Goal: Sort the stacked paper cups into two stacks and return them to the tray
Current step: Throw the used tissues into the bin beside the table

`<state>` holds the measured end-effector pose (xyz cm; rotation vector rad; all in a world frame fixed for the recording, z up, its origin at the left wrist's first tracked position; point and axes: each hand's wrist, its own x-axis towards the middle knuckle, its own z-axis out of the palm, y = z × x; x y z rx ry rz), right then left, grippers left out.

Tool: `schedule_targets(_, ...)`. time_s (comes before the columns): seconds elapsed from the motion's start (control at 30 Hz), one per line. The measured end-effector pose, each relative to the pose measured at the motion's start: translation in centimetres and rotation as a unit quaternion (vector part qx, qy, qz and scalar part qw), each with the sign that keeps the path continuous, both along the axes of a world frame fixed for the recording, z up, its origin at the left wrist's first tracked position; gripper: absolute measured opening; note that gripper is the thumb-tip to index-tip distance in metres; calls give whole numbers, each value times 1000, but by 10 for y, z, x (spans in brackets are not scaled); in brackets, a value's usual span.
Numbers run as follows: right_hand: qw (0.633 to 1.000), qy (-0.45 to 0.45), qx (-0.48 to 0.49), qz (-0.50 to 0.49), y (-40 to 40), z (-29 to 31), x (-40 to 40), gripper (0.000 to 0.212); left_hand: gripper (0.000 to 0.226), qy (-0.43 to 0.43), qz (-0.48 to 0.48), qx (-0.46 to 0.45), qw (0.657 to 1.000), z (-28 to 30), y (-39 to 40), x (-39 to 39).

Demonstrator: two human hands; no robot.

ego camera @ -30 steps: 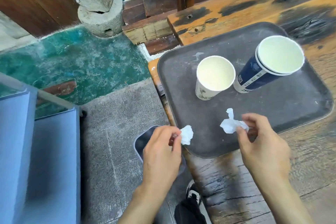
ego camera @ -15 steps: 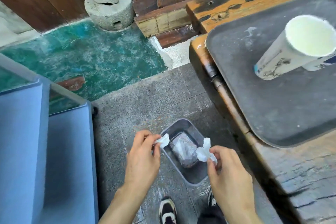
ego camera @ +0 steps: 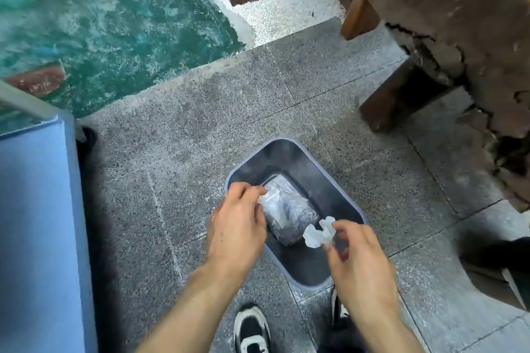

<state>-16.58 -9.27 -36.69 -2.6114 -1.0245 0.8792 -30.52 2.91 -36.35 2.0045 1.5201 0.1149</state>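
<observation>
Two hands fill the lower half of the head view, both over a dark grey bin [ego camera: 329,169] standing on the speckled stone floor [ego camera: 200,123]. Our left hand [ego camera: 236,226], at about seven o'clock from the bin's centre, pinches a small white paper scrap [ego camera: 264,198] between thumb and fingertips, over the bin's near-left rim. Our right hand [ego camera: 358,258], at about five o'clock, has its fingers partly spread, with a crumpled white paper wad [ego camera: 319,231] at its fingertips; we cannot tell whether the wad is pinched or already loose. Inside the bin lies a clear plastic bag [ego camera: 286,209], just beyond both hands.

At twelve to one o'clock from the bin, the cracked wooden table edge [ego camera: 447,37] hangs over the scene, its dark leg [ego camera: 395,100] planted on the floor. We see neither the paper cups nor the tray from here. At nine o'clock stands a blue panel [ego camera: 37,223], and at ten to eleven o'clock spreads green painted floor [ego camera: 109,23]. Two black and white shoes show at six o'clock, the left shoe [ego camera: 251,329] clear, the right shoe [ego camera: 339,309] mostly hidden behind our right forearm.
</observation>
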Motion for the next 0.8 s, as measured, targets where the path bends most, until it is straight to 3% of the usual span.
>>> schedule_targets(0.17, 999, -21, 27, 22, -14, -2, -3, 28, 31, 19, -12, 2, 1000, -7, -12, -1)
schedule_targets(0.4, 993, -83, 36, 75, -8, 36, -8, 42, 36, 67, -36, 62, 995, 33, -13, -13)
schedule_targets(0.6, 988, -110, 89, 68, 7, 113, -9, 45, 33, 70, -49, 114, 990, 114, -3, -15)
schedule_targets(0.8, 977, -135, 157, 55, 19, 249, -2, 47, 33, 31, -47, 194, 979, 243, 7, -5)
